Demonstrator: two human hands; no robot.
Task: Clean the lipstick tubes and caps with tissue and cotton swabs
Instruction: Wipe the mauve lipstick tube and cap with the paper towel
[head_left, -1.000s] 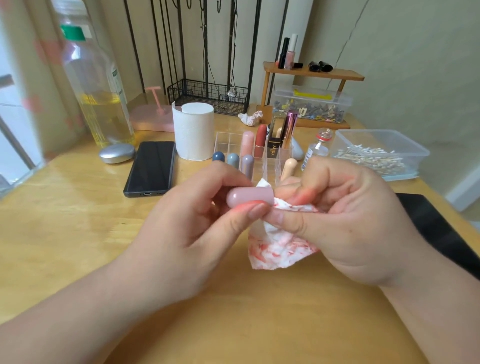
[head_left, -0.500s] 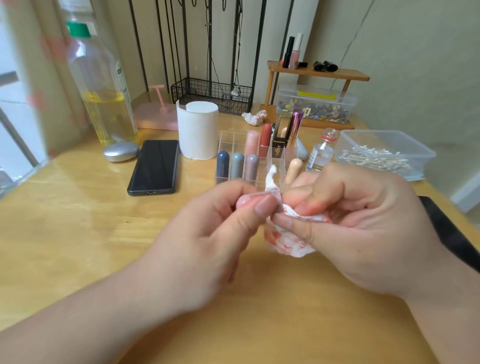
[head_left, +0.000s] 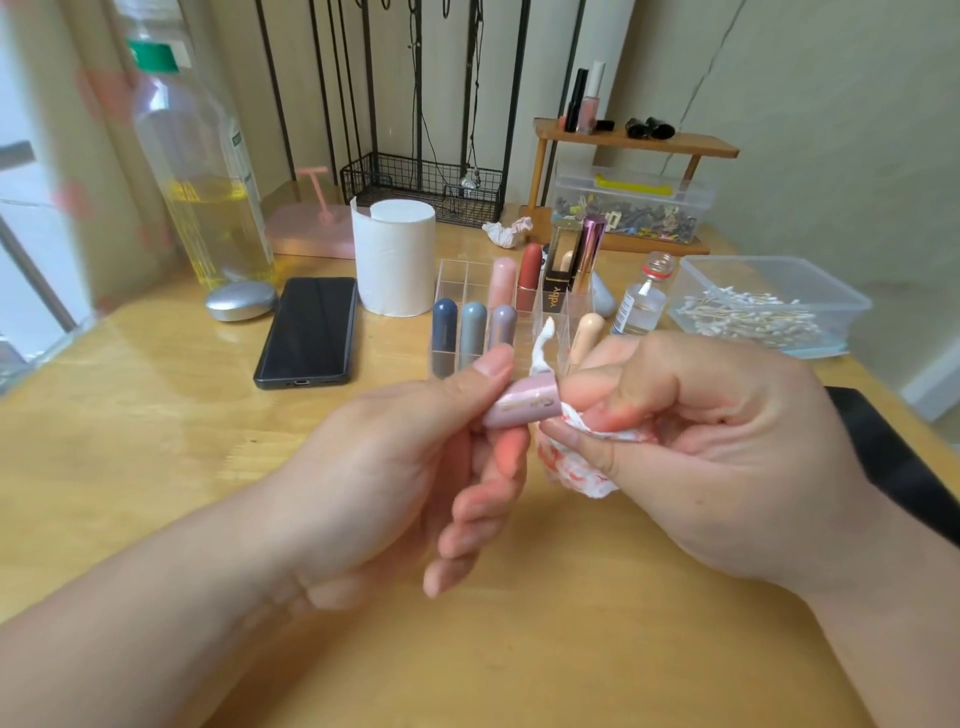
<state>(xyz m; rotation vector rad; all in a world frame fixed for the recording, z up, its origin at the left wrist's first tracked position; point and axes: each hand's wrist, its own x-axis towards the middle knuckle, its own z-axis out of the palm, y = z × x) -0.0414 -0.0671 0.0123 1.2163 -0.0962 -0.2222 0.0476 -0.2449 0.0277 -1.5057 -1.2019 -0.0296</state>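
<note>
The wooden tabletop (head_left: 156, 441) fills most of the view. A tall clear bottle (head_left: 197, 171) with yellow liquid in its lower part stands near the far left corner. Both hands are held above the middle of the tabletop. The left hand (head_left: 395, 467) pinches a pink lipstick cap (head_left: 524, 408) between the thumb on top and a fingertip below, with the other fingers loosely curled underneath. The right hand (head_left: 691, 457) is closed around a red-stained tissue (head_left: 576, 467), with thumb and forefinger pressing it against the cap's right end. A twisted white tip of the tissue sticks up just above that end.

Near the right edge is a clear plastic box (head_left: 852, 304) holding cotton swabs (head_left: 748, 314). A white tissue roll (head_left: 395, 257) stands upright toward the far edge, and a dark phone (head_left: 309, 330) lies flat just left of it. Beyond the hands, a clear acrylic organizer (head_left: 457, 275) holds several upright lipsticks in its compartments. A small glass vial (head_left: 641, 301) stands between the organizer and the box.
</note>
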